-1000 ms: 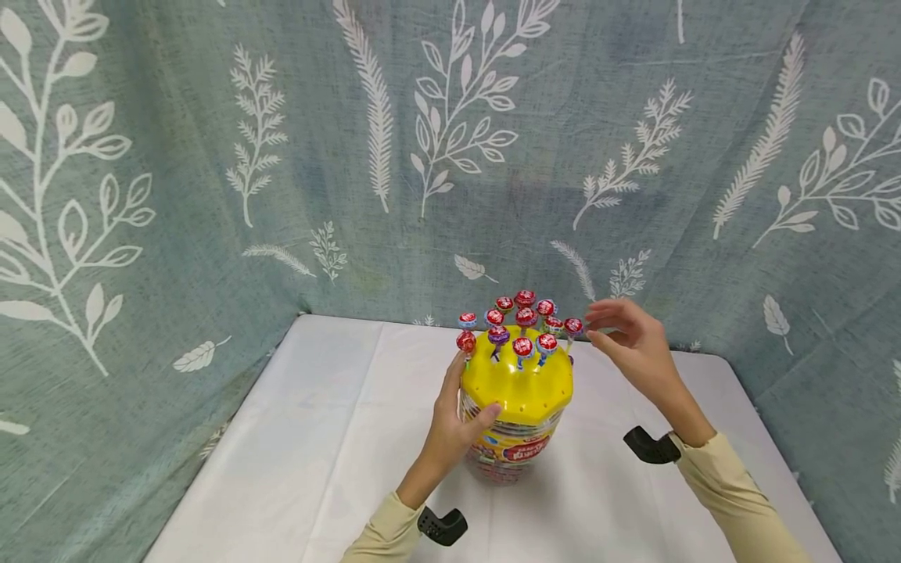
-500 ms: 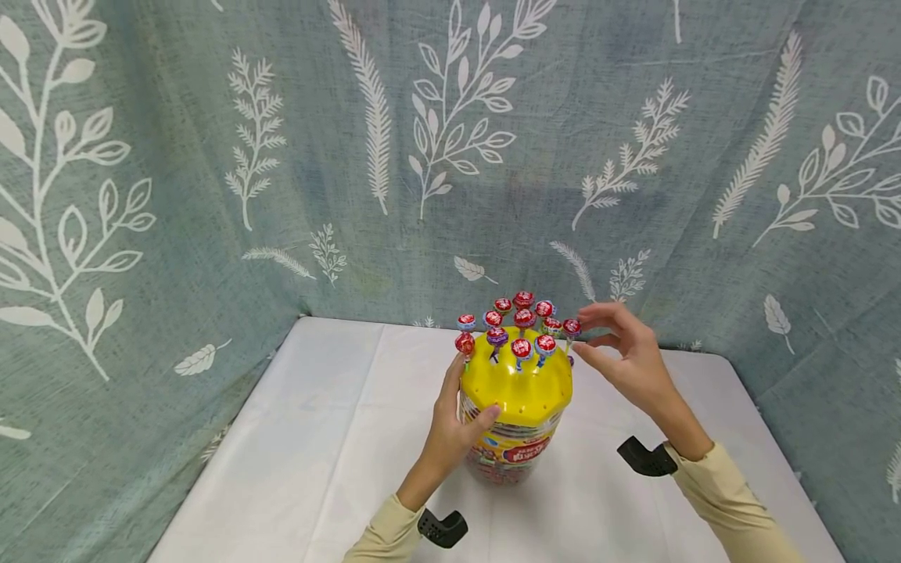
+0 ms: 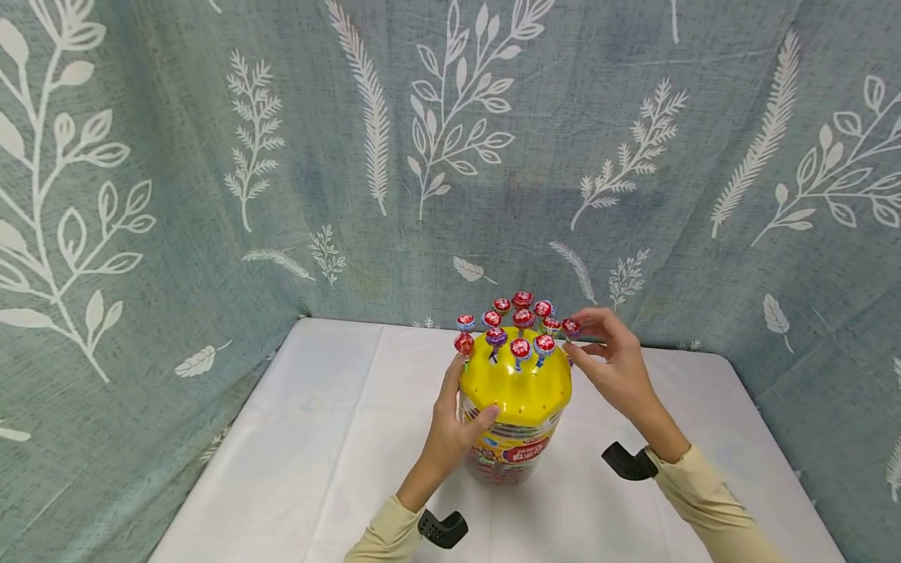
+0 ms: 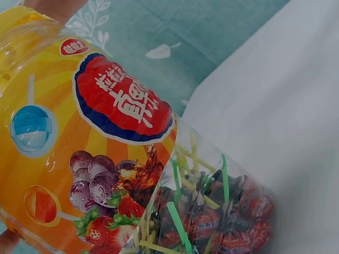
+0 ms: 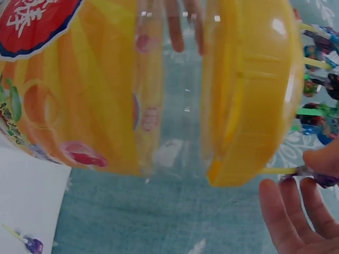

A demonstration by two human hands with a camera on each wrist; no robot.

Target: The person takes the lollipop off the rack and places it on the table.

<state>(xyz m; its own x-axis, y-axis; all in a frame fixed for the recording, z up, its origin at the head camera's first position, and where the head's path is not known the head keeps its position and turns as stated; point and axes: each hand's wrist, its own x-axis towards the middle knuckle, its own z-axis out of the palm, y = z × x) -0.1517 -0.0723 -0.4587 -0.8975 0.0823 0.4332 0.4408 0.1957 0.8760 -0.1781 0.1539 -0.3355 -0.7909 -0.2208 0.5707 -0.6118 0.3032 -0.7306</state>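
Note:
A clear candy jar [image 3: 521, 452] with a fruit-printed label stands upright on the table under a yellow lid [image 3: 517, 387]. Several wrapped lollipops [image 3: 522, 318] stick up from holes in the lid's back half. My left hand [image 3: 454, 430] grips the jar's top from the left, thumb on the lid's front edge. At the lid's right edge, my right hand [image 3: 619, 363] pinches a purple-wrapped lollipop [image 3: 571, 327] between thumb and fingers. The right wrist view shows its yellow stick [image 5: 276, 171] reaching the lid's edge. More lollipops with green and yellow sticks [image 4: 180, 227] lie inside the jar.
A white cloth covers the table [image 3: 338, 438]. A loose purple lollipop [image 5: 33, 243] lies on it beside the jar in the right wrist view. Leaf-patterned grey-green curtains [image 3: 394, 258] close in the back and sides.
My right hand has moved left to the lollipop at the lid's right edge, and its thumb and fingers have closed on it. The left hand keeps its hold on the jar.

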